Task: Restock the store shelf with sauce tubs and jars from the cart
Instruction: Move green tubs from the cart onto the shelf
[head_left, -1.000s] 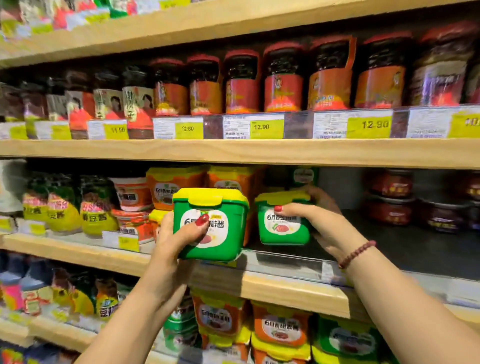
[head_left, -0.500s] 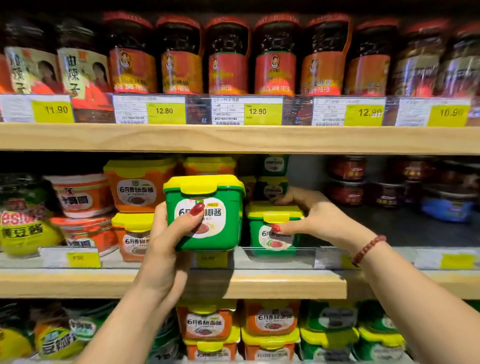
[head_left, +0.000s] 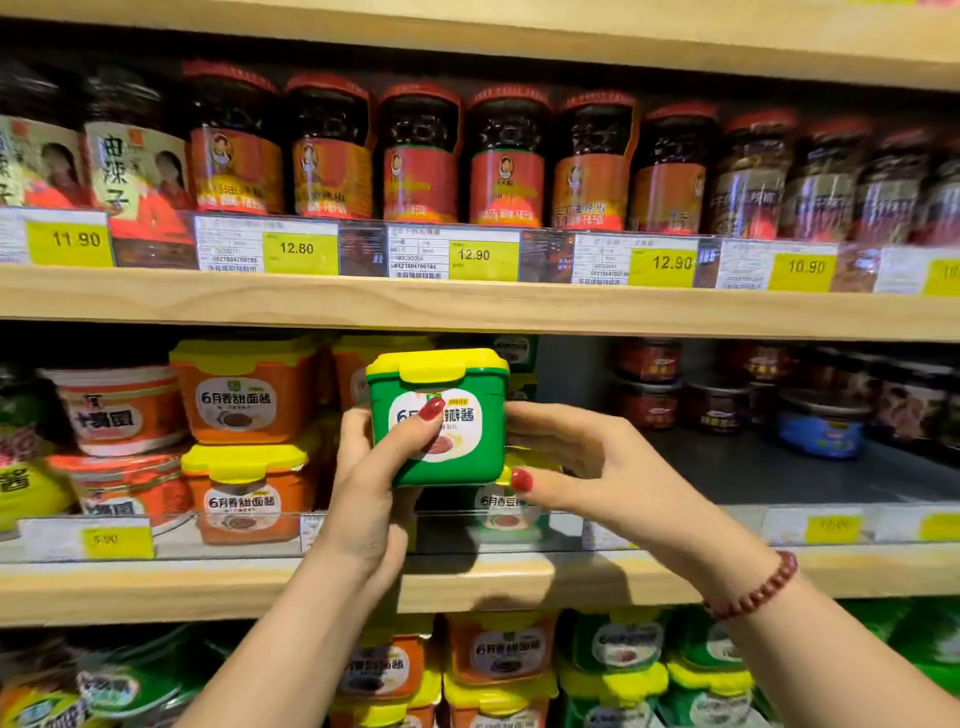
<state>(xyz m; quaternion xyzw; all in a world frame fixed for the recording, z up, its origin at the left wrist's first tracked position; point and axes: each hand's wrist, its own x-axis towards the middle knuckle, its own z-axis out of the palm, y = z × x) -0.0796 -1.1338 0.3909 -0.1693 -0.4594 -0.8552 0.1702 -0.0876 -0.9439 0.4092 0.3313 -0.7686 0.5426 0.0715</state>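
A green sauce tub with a yellow lid (head_left: 457, 400) is held up in front of the middle shelf (head_left: 208, 587). My left hand (head_left: 369, 499) grips its left side, thumb across the label. My right hand (head_left: 582, 462) holds its right side, thumb at the bottom corner. Right below and behind it, a second green tub (head_left: 506, 512) stands on the shelf, mostly hidden. Orange tubs with yellow lids (head_left: 244, 395) are stacked two high to the left.
Dark jars with red lids (head_left: 421, 156) line the upper shelf (head_left: 467, 306) above yellow price tags. Small dark jars (head_left: 717, 400) and a blue tub (head_left: 821, 431) sit deep on the right of the middle shelf, with bare dark shelf in front. More tubs (head_left: 498, 654) fill the bottom shelf.
The held green tub has moved right, over the shelved green tub. My right hand left the shelved tub and now holds the raised one. The view moved closer.
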